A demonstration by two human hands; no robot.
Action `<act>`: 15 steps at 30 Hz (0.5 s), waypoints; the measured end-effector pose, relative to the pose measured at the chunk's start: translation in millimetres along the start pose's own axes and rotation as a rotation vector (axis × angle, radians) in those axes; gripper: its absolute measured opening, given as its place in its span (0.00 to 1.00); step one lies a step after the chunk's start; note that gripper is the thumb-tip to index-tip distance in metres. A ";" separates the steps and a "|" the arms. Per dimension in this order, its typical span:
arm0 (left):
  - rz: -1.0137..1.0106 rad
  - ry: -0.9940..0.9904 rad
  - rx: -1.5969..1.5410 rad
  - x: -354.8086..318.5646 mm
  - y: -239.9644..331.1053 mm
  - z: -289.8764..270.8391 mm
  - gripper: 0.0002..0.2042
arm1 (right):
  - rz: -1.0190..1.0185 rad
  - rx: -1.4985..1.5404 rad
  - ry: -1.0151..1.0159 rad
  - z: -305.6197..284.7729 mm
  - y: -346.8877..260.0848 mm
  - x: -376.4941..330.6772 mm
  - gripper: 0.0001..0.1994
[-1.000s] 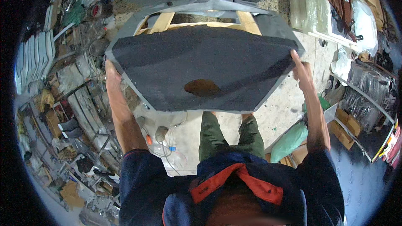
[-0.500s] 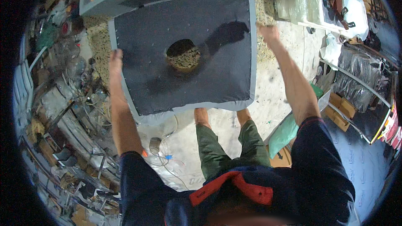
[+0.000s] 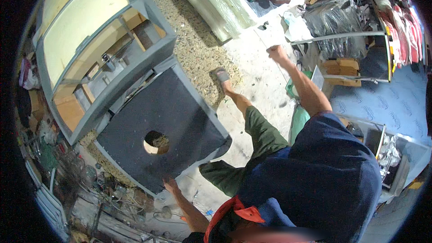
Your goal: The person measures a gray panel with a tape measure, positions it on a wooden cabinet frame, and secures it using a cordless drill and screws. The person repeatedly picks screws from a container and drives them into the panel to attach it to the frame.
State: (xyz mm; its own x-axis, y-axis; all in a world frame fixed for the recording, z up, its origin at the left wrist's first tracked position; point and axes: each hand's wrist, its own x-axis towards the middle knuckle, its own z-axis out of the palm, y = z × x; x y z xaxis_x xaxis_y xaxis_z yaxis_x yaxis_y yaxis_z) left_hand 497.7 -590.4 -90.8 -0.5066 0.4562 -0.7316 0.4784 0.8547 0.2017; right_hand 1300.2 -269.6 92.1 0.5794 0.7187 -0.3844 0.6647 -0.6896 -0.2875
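A: What stands leftmost?
B: The grey frame [image 3: 139, 69], well beyond the left hand [image 3: 170, 185].
A: And the holed dark panel [image 3: 166, 114]?
B: Between that frame and the left hand, which meets its near edge; whether it pinches, one cannot tell.
A: The right hand [image 3: 278, 54]?
B: Well apart, above pale floor [image 3: 256, 81], fingers curled; contents indeterminable.
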 end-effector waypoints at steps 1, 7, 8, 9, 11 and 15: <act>-0.148 -0.057 -0.194 -24.9 5.7 17.2 0.25 | -0.047 0.029 0.086 -18.5 4.2 37.6 0.15; -0.158 -0.124 -0.415 -137.6 150.8 104.5 0.25 | -0.218 -0.318 0.179 -35.3 -35.1 302.6 0.26; -0.194 -0.173 -0.413 -151.5 190.8 124.2 0.24 | -0.276 -0.437 0.232 -28.8 -37.7 339.4 0.31; -0.139 -0.314 -0.190 -160.3 230.3 136.5 0.22 | -0.195 -0.486 0.194 -22.6 -36.3 372.6 0.35; -0.011 -0.498 -0.037 -174.9 310.3 177.2 0.20 | -0.173 -0.538 0.068 -18.6 -29.5 431.1 0.40; 0.283 -0.643 -0.313 -194.4 438.0 237.0 0.22 | -0.349 -0.538 -0.057 -10.7 -8.4 505.1 0.36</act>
State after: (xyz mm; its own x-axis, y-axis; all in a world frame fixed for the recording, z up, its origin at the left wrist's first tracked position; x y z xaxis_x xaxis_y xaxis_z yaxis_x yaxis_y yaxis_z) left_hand 975.8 -363.5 -14.6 0.1678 0.5159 -0.8401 0.2536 0.8009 0.5424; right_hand 1592.3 100.2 -90.2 0.2697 0.8768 -0.3982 0.9620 -0.2639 0.0704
